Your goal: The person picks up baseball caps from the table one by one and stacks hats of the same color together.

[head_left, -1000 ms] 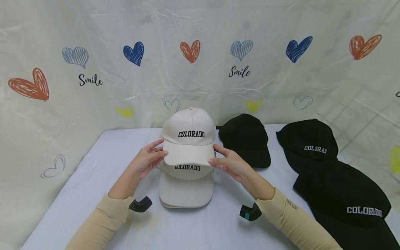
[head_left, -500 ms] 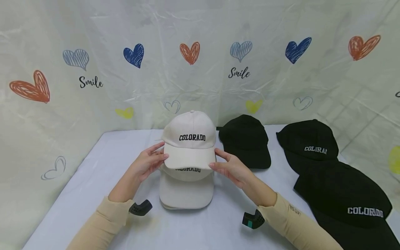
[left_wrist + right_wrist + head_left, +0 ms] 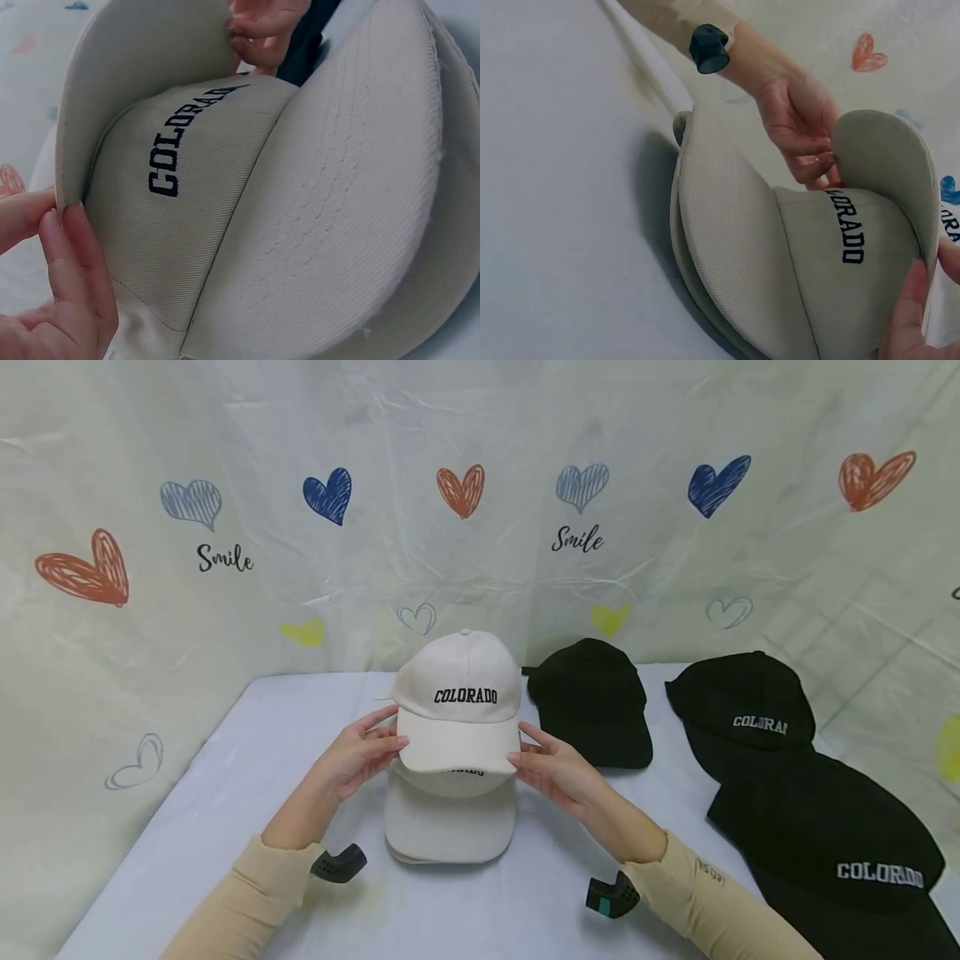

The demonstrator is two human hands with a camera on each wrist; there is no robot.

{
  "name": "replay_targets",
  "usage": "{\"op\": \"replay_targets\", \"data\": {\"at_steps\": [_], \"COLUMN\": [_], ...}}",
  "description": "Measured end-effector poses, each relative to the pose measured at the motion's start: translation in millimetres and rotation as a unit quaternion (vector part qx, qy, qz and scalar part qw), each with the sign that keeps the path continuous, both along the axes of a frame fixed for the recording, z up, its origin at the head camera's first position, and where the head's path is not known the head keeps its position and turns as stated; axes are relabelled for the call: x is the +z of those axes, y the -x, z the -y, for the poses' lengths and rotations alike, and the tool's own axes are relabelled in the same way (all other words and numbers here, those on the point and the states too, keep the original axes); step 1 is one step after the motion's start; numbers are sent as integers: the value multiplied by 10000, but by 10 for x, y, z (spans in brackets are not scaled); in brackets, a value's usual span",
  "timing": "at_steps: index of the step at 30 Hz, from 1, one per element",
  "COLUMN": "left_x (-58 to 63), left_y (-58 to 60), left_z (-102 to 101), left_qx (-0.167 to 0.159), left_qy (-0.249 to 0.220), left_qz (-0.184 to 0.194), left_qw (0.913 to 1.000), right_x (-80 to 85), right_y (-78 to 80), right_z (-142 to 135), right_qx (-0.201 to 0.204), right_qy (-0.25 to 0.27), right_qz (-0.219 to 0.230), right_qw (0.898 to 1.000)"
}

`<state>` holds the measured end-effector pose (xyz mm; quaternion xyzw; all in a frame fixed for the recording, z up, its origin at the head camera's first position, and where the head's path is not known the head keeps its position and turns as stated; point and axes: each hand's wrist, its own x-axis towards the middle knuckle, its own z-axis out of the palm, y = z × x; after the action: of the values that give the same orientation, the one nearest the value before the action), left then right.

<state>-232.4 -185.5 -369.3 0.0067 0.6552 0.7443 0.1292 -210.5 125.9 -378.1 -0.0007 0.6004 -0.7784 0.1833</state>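
Both hands hold a white baseball cap lettered COLORADO by the two sides of its brim. My left hand pinches the left edge, thumb on top; my right hand pinches the right edge likewise. Beneath it sit more white caps, stacked, with at least two brims showing in the left wrist view. The upper cap's brim tilts up away from the lower cap's brim, leaving part of the lower lettering visible. How far the crowns touch is hidden.
A black cap lies just right of the white ones. Farther right, two black caps overlap. The white table meets a heart-print curtain at the back.
Both hands have lowered the upper white cap slightly toward the stack, and its brim covers more of the lower cap's lettering. The black caps have stayed put.
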Motion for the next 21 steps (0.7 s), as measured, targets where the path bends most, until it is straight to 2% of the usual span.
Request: {"op": "replay_targets", "data": {"at_steps": [9, 21], "left_x": [-40, -49], "left_y": [-16, -70], "left_z": [-10, 23], "left_qx": [-58, -172], "left_qy": [54, 240], "left_qz": [27, 2], "left_qw": [10000, 9996], "right_x": [-61, -108], "right_y": [-15, -102], "right_z": [-61, -48], "right_qx": [240, 246], "right_qy": [-4, -112], "right_qz": [-28, -102], "right_qw": [9997, 9996]}}
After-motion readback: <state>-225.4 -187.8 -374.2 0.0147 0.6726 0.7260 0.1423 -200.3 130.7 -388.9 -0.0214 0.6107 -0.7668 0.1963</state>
